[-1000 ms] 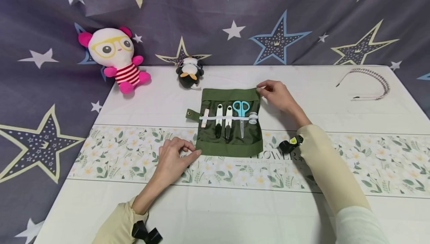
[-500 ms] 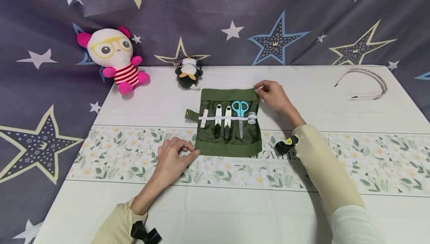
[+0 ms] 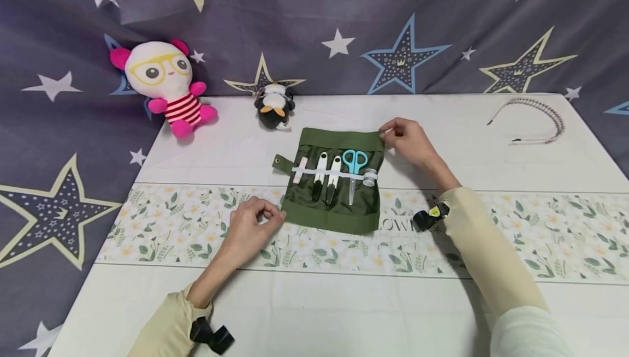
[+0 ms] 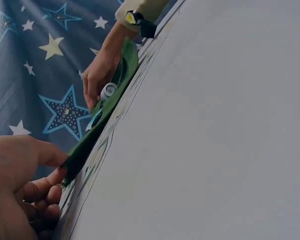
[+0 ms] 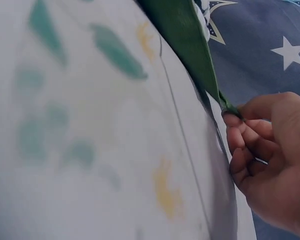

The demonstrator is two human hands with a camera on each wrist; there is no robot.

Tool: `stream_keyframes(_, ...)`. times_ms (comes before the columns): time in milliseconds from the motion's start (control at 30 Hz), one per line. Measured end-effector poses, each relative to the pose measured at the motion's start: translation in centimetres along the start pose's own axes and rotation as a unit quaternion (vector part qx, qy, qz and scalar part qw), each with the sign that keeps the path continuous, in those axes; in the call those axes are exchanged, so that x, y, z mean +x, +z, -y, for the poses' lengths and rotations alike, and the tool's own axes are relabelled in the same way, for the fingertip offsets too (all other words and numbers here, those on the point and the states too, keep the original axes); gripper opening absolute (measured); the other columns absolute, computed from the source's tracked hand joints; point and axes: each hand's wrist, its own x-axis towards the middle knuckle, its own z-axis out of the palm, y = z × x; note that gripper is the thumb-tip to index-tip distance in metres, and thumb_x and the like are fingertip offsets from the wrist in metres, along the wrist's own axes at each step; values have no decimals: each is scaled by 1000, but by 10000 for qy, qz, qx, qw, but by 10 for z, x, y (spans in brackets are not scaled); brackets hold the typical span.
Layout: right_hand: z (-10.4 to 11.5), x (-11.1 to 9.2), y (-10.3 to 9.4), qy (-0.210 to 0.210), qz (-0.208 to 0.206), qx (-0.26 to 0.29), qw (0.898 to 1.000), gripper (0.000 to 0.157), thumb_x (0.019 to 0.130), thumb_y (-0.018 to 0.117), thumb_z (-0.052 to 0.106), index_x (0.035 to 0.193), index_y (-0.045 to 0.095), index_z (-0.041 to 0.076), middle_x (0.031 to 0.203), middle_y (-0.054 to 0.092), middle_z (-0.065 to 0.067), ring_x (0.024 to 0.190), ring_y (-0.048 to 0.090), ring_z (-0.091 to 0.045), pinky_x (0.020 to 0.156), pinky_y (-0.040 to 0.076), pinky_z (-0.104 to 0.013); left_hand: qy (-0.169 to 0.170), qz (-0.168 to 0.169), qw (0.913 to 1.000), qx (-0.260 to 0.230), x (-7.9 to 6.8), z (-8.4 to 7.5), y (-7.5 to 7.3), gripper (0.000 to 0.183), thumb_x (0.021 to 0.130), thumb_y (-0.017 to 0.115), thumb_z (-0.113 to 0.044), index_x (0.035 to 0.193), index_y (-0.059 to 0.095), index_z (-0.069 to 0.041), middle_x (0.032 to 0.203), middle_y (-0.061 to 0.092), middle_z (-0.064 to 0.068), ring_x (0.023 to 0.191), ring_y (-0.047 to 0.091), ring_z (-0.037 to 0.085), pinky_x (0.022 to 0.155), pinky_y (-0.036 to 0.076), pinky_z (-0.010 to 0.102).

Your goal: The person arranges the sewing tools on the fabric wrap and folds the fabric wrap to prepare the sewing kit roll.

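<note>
A green fabric sewing kit (image 3: 339, 220) lies unfolded and slightly turned at the table's middle. Under its white elastic band sit a small pinkish-white strip (image 3: 300, 171), two white-and-black tools (image 3: 320, 177), blue-handled scissors (image 3: 355, 160) and a small white spool (image 3: 369, 177). My left hand (image 3: 253, 226) pinches the near left corner between thumb and forefinger, also plain in the left wrist view. At the far right corner my right hand (image 3: 408, 140) pinches the fabric; the right wrist view shows that corner bunched in the fingertips. A snap tab (image 3: 282, 164) sticks out at the kit's left.
A pink-and-white plush toy (image 3: 169, 89) sits at the back left, with a penguin plush (image 3: 273, 107) to its right. A headband (image 3: 550, 114) lies at the back right. The table (image 3: 319, 313) ends against a star-patterned curtain (image 3: 314, 29).
The kit has turned slightly clockwise: its far right corner shifted right with my right hand, and its near left corner moved a little left and away with my left hand.
</note>
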Motion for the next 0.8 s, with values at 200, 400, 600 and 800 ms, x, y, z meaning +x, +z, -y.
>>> stream_keyframes(200,-6,-15,-13,158,-25,359,9992,25,102,62,7,124,67,-4,86,70,-13,73,63,-15,59,44,-26,13,61,9999,-118,14,3,-2,14,98,71,-15,85,70,-9,76,60,1,71,51,18,72,40,34)
stream_keyframes(400,-13,-36,-28,208,145,742,9969,33,101,51,4,129,68,-2,100,74,-18,92,68,-10,59,43,-25,-140,172,9996,-182,33,5,-5,14,101,66,-19,92,69,-8,78,61,3,68,54,20,64,44,32)
stream_keyframes(600,-20,-55,-36,288,187,818,9961,28,103,56,6,126,69,-1,102,74,-13,88,70,-16,58,41,-28,-190,20,9997,-119,56,6,-4,15,101,66,-19,93,68,-6,76,63,5,65,55,21,61,44,30)
stream_keyframes(800,-22,-71,-41,305,277,740,9964,22,100,60,4,119,68,-5,101,74,-15,85,70,-15,55,40,-25,-196,-186,9996,30,76,5,-1,17,101,67,-18,93,70,-4,76,66,7,64,58,21,61,45,33)
